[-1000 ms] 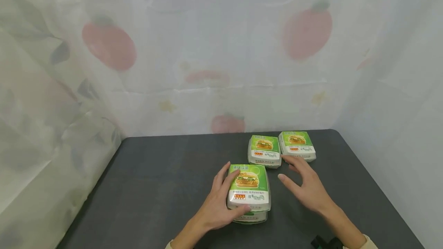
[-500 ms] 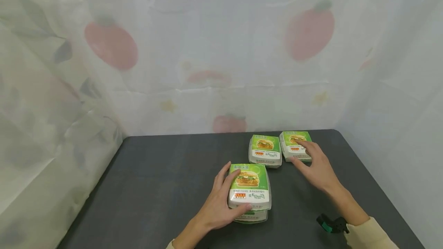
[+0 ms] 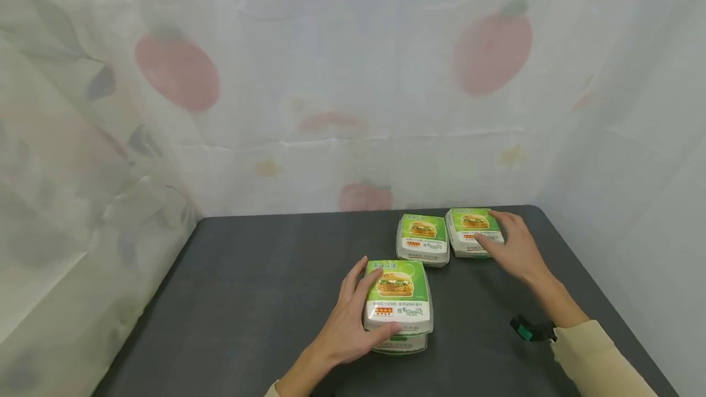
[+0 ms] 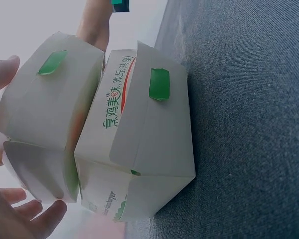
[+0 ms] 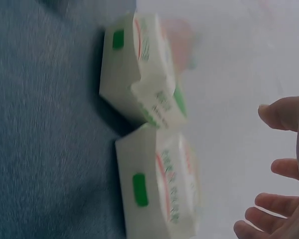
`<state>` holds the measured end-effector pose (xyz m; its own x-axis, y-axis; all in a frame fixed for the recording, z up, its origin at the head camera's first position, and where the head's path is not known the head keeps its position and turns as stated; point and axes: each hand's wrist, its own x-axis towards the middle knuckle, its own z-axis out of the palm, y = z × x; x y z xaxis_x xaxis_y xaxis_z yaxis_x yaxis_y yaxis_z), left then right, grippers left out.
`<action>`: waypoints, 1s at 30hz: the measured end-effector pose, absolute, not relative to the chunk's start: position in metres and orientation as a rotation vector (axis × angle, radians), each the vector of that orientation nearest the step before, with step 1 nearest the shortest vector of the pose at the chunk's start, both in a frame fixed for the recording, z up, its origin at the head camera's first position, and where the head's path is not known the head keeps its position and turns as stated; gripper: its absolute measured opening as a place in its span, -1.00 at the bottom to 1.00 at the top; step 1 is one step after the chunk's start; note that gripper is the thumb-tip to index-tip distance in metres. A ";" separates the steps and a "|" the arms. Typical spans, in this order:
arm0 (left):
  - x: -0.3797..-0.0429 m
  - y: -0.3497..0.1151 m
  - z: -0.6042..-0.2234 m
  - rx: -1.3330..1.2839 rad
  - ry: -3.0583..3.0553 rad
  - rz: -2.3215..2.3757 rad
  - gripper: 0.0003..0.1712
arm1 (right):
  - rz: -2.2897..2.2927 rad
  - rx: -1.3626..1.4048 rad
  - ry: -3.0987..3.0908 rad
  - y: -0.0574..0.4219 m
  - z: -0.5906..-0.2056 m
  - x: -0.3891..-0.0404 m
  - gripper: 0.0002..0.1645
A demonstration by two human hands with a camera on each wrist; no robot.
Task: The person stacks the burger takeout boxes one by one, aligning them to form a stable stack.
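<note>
Two green-and-white burger boxes stand stacked near the front of the dark table. My left hand [image 3: 350, 329] grips the upper box [image 3: 398, 296], thumb along its front and fingers around its left side and top. The lower box [image 4: 149, 139] sits beneath it on the table, slightly offset. At the back right are two more boxes side by side, a nearer one [image 3: 423, 239] and a far-right one [image 3: 469, 225]. My right hand [image 3: 515, 250] hovers at the far-right box, fingers spread and thumb over its front edge. In the right wrist view these fingers [image 5: 276, 204] appear apart from the boxes.
The dark table [image 3: 265, 299] has its back edge just behind the two rear boxes. A pale fruit-print curtain [image 3: 353, 78] hangs behind and along the sides. A black-and-green strap device [image 3: 532, 329] is on my right wrist.
My right hand has moved right and away from me, from beside the middle rear box to the far-right box. The left hand and the stack stay in place.
</note>
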<state>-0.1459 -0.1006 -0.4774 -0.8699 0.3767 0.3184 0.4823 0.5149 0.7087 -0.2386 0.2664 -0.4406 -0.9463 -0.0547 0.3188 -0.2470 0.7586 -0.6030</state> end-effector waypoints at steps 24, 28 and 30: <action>-0.147 -0.104 -0.472 -0.716 -2.646 -1.375 0.03 | 1.346 0.062 -2.861 0.297 -0.487 -0.275 0.19; -0.147 -0.104 -0.473 -0.705 -2.645 -1.385 0.03 | 1.412 0.081 -2.832 0.297 -0.494 -0.273 0.20; -0.147 -0.104 -0.473 -0.698 -2.650 -1.389 0.03 | 1.443 0.096 -2.807 0.296 -0.496 -0.271 0.19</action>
<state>-0.1467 -0.1041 -0.4732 -0.8944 0.3605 0.2646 0.4228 0.4888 0.7631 -0.2714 0.2961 -0.4960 -0.9980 -0.0610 0.0137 -0.0467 0.5803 -0.8131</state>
